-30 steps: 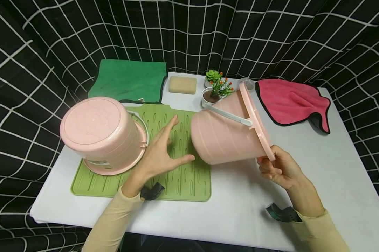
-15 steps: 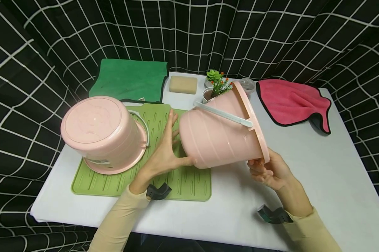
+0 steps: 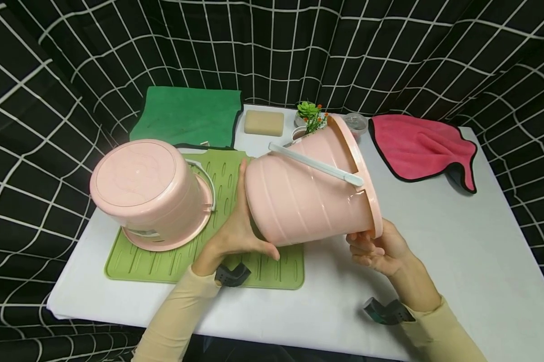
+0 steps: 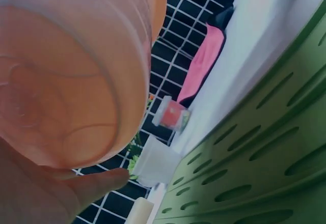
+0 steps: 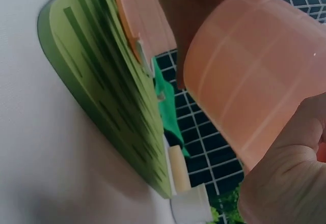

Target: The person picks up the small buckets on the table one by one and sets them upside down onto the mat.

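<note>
I hold a pink bucket (image 3: 308, 201) tilted on its side above the table, its white handle (image 3: 317, 165) lying across its upper wall. My left hand (image 3: 236, 231) lies flat against the bucket's base, fingers straight and thumb under the wall. My right hand (image 3: 376, 249) grips the rim at the lower right. The left wrist view shows the round base (image 4: 66, 81) close against my palm (image 4: 46, 198). In the right wrist view, the bucket wall (image 5: 254, 71) stands above my right hand (image 5: 285, 183). A second pink bucket (image 3: 145, 186) stands upside down on the green ribbed mat (image 3: 254, 264).
At the back of the white table (image 3: 457, 241) lie a green cloth (image 3: 188, 115), a beige sponge (image 3: 264, 122), a small potted plant (image 3: 311, 118) and a clear jar (image 3: 356, 122). A pink cloth (image 3: 421, 146) lies at the back right. Black grid curtains surround the table.
The held bucket has moved left over the mat. My left hand has come up from the mat and now lies against its base. My right hand followed leftward on the rim.
</note>
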### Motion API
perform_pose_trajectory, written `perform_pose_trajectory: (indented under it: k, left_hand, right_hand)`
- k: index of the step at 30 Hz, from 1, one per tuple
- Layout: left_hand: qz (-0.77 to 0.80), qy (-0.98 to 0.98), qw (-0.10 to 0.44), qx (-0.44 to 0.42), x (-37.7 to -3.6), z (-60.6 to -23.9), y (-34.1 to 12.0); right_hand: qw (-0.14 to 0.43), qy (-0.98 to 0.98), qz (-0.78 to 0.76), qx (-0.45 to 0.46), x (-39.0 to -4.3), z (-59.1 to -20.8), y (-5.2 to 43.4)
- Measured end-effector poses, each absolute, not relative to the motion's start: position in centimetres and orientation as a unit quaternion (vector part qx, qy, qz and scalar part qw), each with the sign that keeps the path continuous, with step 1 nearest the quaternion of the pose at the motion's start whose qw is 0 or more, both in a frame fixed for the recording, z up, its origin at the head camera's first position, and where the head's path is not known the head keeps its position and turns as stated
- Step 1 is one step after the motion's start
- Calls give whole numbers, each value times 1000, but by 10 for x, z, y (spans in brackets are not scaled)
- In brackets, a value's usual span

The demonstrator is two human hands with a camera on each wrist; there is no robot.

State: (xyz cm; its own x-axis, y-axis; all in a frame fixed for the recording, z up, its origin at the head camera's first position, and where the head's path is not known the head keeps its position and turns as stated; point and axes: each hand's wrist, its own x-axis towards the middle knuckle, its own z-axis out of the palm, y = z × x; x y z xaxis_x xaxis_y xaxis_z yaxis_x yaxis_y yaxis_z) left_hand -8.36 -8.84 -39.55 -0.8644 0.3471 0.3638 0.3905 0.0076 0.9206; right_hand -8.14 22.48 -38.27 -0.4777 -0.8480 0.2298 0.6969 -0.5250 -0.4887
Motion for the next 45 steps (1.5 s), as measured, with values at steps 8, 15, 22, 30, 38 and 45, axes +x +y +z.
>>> perform_pose_trajectory:
  k: [8, 15, 22, 30, 38, 45]
  left_hand:
    - [-651, -693, 81, -299, -84, -402, -85]
    - [-645, -689, 111, -312, -87, -403, -83]
    - [-650, -684, 110, -312, -89, -402, -82]
    - [-660, -669, 132, -315, -86, -396, -80]
    - [-661, -675, 126, -304, -85, -383, -87]
    - [-637, -710, 131, -270, -86, -373, -100]
  right_hand:
    - [468, 163, -839, -224, -83, -386, 222]
    - [482, 147, -834, -224, -86, -389, 221]
    - [480, 155, -838, -210, -87, -392, 222]
    - [482, 157, -838, -202, -86, -390, 221]
    - [450, 274, -834, -164, -85, -383, 224]
    - [388, 498, -774, -45, -88, -376, 233]
